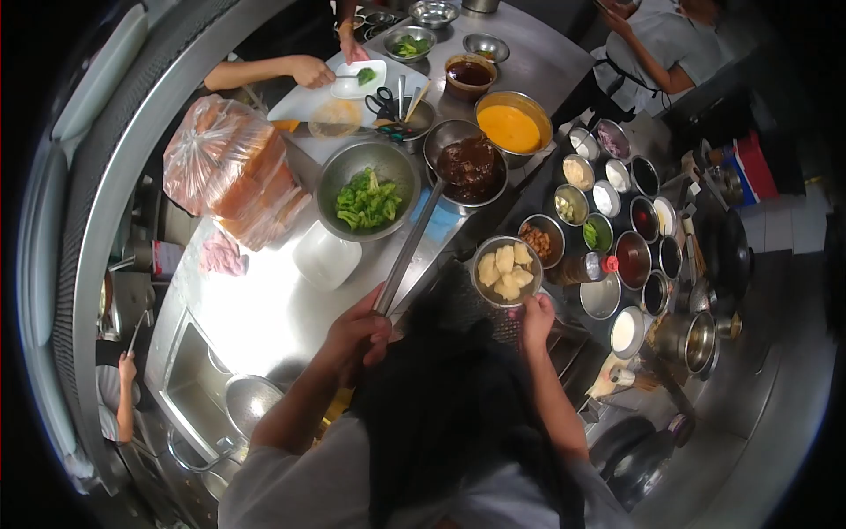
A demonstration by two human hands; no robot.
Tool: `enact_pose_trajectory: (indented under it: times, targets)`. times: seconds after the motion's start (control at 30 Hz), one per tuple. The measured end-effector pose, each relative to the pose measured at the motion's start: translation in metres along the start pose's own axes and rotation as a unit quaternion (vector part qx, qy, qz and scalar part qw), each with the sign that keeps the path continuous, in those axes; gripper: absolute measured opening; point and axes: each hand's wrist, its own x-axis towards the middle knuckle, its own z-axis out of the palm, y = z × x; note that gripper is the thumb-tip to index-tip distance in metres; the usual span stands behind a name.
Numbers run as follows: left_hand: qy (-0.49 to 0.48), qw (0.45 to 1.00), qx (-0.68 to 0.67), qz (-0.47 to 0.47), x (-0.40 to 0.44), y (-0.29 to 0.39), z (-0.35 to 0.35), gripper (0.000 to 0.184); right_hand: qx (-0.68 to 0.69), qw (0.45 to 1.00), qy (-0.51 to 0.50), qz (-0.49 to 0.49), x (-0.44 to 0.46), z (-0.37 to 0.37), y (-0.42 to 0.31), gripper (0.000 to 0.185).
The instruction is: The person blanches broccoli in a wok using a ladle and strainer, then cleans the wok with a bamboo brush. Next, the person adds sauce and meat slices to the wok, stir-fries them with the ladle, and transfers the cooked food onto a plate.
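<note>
Bag (233, 163) sits off to the left, probably to keep mid-table free. Left hand (359, 331) wrapped round the ladle (410, 249) near its handle end, likely to keep fingers off the sauce. Ladle head is at the sauce bowl (480, 201); can't tell if it touches. Right hand (536, 322) grips the chunk bowl (480, 287) at its near rim, roughly mouth-up, presumably so the pale chunks stay in.

Room: widest stretch of table (207, 304) is left of the dish (328, 256). Table edge passes under the handle; chunk bowl appears beyond it. Small bowls (601, 300) crowd the right, tight there.
</note>
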Motion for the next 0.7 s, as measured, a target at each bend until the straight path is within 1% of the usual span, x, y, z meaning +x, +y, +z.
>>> enact_pose_trajectory:
  times: [0.03, 0.07, 0.13, 0.2, 0.3, 0.37, 0.43, 0.47, 0.5, 0.53, 0.57, 0.6, 0.63, 0.7]
  targets:
    - [0.001, 1.000, -0.023, -0.002, -0.004, 0.005, 0.004, 0.075, 0.007, 1.000, 0.005, 0.001, 0.006, 0.007, 0.000, 0.013]
    - [0.000, 1.000, -0.017, -0.009, -0.010, 0.013, 0.008, 0.075, 0.011, 1.000, 0.006, 0.000, 0.009, 0.014, -0.001, 0.012]
    - [0.020, 0.999, 0.040, -0.015, -0.019, 0.024, 0.016, 0.074, 0.022, 1.000, -0.003, -0.016, 0.020, 0.026, -0.002, 0.011]
    - [0.032, 0.998, 0.058, -0.017, -0.033, 0.029, 0.019, 0.073, 0.029, 0.999, -0.021, -0.040, 0.030, 0.036, -0.001, 0.010]
    - [0.048, 0.994, 0.098, -0.007, -0.059, 0.038, 0.022, 0.072, 0.063, 0.997, -0.023, -0.035, 0.038, 0.052, -0.003, 0.011]
    - [0.041, 0.983, 0.177, 0.011, -0.079, 0.041, 0.027, 0.069, 0.083, 0.996, -0.017, -0.033, 0.044, 0.057, 0.007, 0.010]
    - [0.041, 0.980, 0.195, 0.011, -0.096, 0.044, 0.032, 0.071, 0.079, 0.997, -0.009, -0.026, 0.046, 0.056, 0.013, 0.007]
    - [0.047, 0.978, 0.205, 0.007, -0.105, 0.045, 0.030, 0.075, 0.097, 0.995, -0.006, -0.019, 0.041, 0.055, 0.013, 0.007]
    - [0.073, 0.974, 0.216, -0.015, -0.110, 0.045, 0.036, 0.078, 0.116, 0.993, 0.005, -0.015, 0.036, 0.050, 0.012, 0.008]
    - [0.044, 0.972, 0.222, -0.056, -0.112, 0.054, 0.035, 0.077, 0.107, 0.994, 0.002, -0.014, 0.037, 0.044, 0.022, 0.006]
    - [0.020, 0.965, 0.252, -0.071, -0.108, 0.051, 0.042, 0.083, 0.098, 0.995, 0.003, -0.021, 0.040, 0.031, 0.032, 0.005]
    - [-0.004, 0.955, 0.281, -0.091, -0.103, 0.046, 0.047, 0.085, 0.076, 0.996, 0.022, -0.035, 0.031, 0.017, 0.027, 0.007]
    - [-0.030, 0.944, 0.310, -0.110, -0.092, 0.039, 0.050, 0.087, 0.089, 0.994, 0.046, -0.039, 0.026, 0.002, 0.028, 0.008]
    - [-0.084, 0.936, 0.309, -0.145, -0.069, 0.009, 0.065, 0.084, 0.096, 0.992, 0.060, -0.057, 0.005, -0.045, 0.026, 0.007]
